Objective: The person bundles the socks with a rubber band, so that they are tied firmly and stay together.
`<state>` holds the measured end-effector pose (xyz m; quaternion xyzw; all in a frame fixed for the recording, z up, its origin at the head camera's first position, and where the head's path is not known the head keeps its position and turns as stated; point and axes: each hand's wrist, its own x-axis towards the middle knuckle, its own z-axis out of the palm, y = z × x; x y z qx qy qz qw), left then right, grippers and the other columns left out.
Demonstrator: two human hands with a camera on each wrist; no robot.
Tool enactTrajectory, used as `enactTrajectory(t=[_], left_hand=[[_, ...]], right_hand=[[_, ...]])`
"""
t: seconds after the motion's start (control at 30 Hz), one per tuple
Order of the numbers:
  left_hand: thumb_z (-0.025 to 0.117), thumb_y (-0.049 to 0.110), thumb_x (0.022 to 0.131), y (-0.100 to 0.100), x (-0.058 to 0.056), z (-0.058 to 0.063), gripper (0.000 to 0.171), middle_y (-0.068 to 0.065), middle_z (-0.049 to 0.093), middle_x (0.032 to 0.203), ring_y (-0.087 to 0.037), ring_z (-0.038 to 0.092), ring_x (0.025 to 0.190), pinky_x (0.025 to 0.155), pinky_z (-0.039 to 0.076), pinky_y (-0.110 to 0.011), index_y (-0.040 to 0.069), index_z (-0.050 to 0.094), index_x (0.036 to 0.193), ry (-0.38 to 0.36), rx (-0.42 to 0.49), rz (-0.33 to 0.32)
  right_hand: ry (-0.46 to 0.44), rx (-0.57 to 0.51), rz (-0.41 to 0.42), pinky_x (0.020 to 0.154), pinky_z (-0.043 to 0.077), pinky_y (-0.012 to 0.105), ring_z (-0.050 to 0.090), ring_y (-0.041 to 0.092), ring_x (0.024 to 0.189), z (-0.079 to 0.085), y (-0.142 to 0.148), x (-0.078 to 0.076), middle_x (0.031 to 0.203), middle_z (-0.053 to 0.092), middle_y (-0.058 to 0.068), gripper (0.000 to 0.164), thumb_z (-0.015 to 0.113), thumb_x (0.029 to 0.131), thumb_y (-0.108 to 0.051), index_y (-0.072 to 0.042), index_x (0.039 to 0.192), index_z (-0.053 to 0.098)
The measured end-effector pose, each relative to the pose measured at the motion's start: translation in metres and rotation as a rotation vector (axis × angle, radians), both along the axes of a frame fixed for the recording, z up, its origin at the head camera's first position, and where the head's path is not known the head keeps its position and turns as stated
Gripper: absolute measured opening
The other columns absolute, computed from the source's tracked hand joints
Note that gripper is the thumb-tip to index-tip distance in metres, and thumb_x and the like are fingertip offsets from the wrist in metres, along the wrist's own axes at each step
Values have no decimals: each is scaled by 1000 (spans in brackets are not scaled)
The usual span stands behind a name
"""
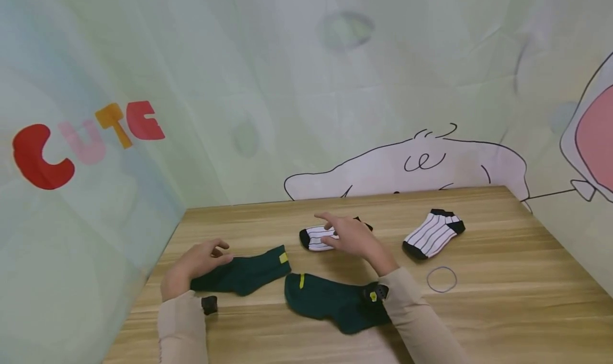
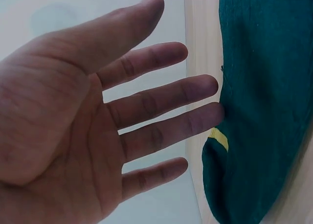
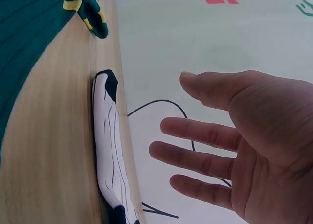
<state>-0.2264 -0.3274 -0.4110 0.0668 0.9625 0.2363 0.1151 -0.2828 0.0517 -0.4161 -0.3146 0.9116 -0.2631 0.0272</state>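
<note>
My left hand [image 1: 198,260] hovers over the toe end of a dark green sock [image 1: 249,271] with a yellow tag at its cuff. In the left wrist view its fingers [image 2: 161,104] are spread and straight, holding nothing. My right hand [image 1: 351,235] hangs over a white striped sock [image 1: 316,238] with black toe and cuff, hiding part of it. Its fingers [image 3: 195,158] are loosely extended in the right wrist view, with nothing between them. Below the right forearm lies a second green sock [image 1: 325,300], partly covered by the wrist camera and sleeve.
Another white striped sock [image 1: 433,233] lies at the right of the wooden table [image 1: 517,279]. A thin round outline [image 1: 441,279] marks the tabletop near it. A printed cloth backdrop [image 1: 268,87] stands behind and to the left of the table.
</note>
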Motion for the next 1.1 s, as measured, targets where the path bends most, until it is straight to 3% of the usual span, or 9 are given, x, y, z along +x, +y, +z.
enactTrajectory(t=[0.43,0.7,1.1], left_hand=[[64,30,99,-4,3,2,49,-29,64,119,-45,60,111,93,46,-58,-4,54,133,-29,2,15],[64,33,99,-5,4,2,53,-31,62,122,-46,59,113,93,46,-58,-5,52,134,-46,-13,22],[65,29,98,-13,8,3,58,-36,57,125,-51,55,116,94,46,-58,-12,49,135,-48,-16,32]], right_hand=[[-12,-36,92,95,49,48,61,31,119,-10,-16,2,132,63,14,56,67,98,-23,-13,149,46],[13,47,131,102,45,44,56,26,126,-18,-27,5,137,60,10,54,66,99,-23,-13,148,47],[46,93,234,101,47,41,58,23,124,-25,-39,13,140,58,9,48,62,101,-26,-13,146,52]])
